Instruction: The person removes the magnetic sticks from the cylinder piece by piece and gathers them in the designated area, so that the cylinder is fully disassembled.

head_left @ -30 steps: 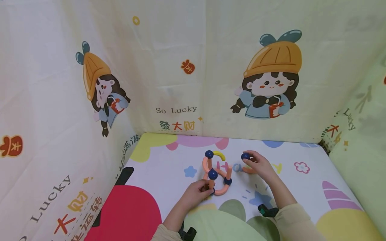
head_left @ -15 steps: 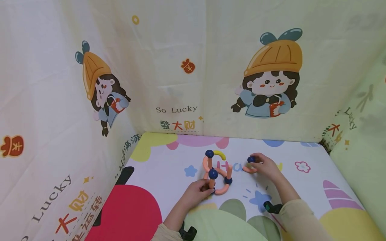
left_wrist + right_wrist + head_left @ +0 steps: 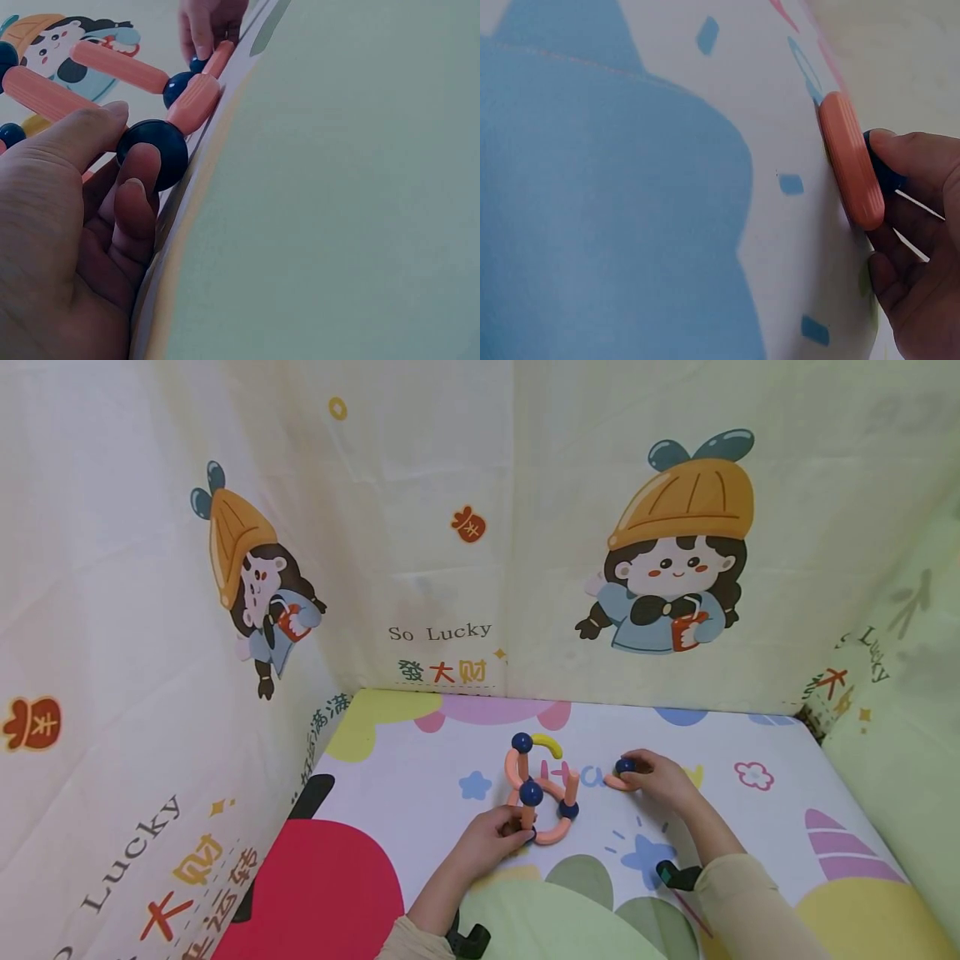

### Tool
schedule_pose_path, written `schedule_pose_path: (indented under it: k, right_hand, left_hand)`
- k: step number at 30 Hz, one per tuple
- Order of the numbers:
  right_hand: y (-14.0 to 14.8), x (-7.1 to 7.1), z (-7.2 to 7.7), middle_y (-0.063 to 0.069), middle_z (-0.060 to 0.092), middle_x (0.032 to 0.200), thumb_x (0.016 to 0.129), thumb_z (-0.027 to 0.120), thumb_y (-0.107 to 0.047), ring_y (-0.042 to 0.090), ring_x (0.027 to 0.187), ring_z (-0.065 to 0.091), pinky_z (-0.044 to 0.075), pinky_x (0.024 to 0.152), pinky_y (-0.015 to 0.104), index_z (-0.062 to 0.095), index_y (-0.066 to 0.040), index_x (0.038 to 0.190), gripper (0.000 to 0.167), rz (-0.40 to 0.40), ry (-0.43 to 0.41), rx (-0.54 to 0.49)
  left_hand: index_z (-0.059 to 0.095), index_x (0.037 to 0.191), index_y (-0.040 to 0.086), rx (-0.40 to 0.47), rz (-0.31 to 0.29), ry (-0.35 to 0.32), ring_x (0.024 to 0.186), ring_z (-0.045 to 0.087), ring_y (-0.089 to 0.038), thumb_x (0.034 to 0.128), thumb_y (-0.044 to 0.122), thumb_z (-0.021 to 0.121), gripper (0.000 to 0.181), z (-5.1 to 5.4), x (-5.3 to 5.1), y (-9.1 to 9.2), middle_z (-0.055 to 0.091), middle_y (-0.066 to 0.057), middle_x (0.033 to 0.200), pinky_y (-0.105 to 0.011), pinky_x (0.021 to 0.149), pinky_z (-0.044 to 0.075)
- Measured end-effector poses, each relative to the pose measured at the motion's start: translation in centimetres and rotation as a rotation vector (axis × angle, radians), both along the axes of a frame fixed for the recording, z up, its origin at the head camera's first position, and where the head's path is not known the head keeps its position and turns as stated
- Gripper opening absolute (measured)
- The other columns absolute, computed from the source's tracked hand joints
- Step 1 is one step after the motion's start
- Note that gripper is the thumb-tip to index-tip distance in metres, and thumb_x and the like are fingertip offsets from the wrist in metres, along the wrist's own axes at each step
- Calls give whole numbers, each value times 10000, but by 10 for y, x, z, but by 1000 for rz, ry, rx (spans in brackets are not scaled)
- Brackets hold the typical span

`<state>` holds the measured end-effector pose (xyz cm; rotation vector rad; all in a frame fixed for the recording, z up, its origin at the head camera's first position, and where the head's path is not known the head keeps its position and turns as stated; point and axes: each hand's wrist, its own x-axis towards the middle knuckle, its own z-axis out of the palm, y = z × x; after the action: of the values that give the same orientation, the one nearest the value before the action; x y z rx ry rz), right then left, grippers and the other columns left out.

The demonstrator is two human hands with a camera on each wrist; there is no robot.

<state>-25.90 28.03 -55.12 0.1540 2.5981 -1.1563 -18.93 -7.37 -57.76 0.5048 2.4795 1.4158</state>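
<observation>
My left hand (image 3: 486,843) grips the low front corner of a magnetic stick-and-ball frame (image 3: 555,835), made of salmon sticks and navy balls. In the left wrist view, its fingers curl against a large navy ball (image 3: 171,141) while the thumb lies along a salmon stick (image 3: 51,97). A yellow curved stick (image 3: 547,744) juts from the top ball. To the right, my right hand (image 3: 662,779) pinches a separate navy ball (image 3: 624,765). Right by that ball is a loose salmon curved stick (image 3: 617,783); the right wrist view shows this stick (image 3: 851,161) overlapping the ball, contact unclear.
A patterned mat (image 3: 420,760) covers the table. Pale printed cloth (image 3: 540,568) hangs at the back and on both sides. A black bar-shaped object (image 3: 310,797) lies along the left edge. Black camera mounts (image 3: 678,877) sit at both wrists.
My right hand has moved right and then down with the navy ball, lowering it to the loose curved stick. My left hand and the frame have stayed put.
</observation>
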Motion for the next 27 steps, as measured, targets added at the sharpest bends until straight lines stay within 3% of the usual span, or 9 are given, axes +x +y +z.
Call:
schedule_pose_path:
  k: [17,24,27]
  right_hand:
    - [0,2,0,222,407,1514,954,612,-443,397,1279,428,370,1063,640,480,-153,1458,596,24,-10,25]
    - [-1,5,5,224,495,1423,963,598,-451,368,1195,482,406,1029,619,474,-146,1458,595,35,22,46]
    - [-3,7,8,237,482,1434,966,587,-466,404,1229,481,420,1016,619,457,-148,1464,605,27,21,57]
  left_hand:
    - [681,1138,355,-13,-1,11,727,539,-47,915,453,677,243,-1,-1,0,598,131,802,-226,665,446]
    - [681,1131,358,-18,1,19,727,539,-48,914,463,674,241,-2,-1,0,597,136,804,-230,663,444]
    - [681,1132,359,-18,3,24,728,539,-49,916,462,672,240,-3,-1,0,598,137,807,-230,660,447]
